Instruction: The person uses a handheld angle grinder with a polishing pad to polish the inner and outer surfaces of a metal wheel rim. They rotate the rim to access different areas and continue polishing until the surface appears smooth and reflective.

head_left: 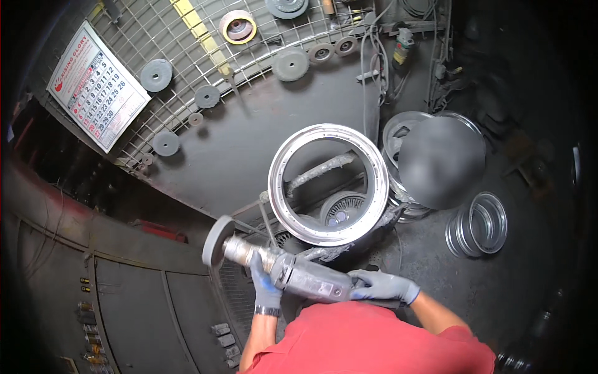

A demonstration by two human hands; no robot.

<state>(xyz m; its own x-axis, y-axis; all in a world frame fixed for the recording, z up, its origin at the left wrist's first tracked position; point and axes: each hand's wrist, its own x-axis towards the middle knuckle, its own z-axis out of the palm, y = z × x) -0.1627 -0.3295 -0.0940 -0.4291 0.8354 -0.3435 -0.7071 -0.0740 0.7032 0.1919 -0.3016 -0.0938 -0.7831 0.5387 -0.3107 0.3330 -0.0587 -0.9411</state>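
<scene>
A large power grinder (317,280) lies across the front of my body, with a round grey wheel (218,240) on its left end. My left hand (266,283), in a grey glove with blue marks, grips the tool near its wrapped neck. My right hand (383,287), gloved too, is closed on the rear of the body; part of its grip is hidden. Just beyond the tool, a shiny metal wheel rim (278,187) rests tilted on a stand with a wrapped bar (321,172). The grinder's wheel is apart from the rim, to its lower left.
More rims (479,224) stand on the floor at right; others (408,121) are partly covered by a blurred patch. On the wire mesh (137,43) at the back hang abrasive discs (291,65) and a calendar (98,87). Cables (377,56) dangle beside it.
</scene>
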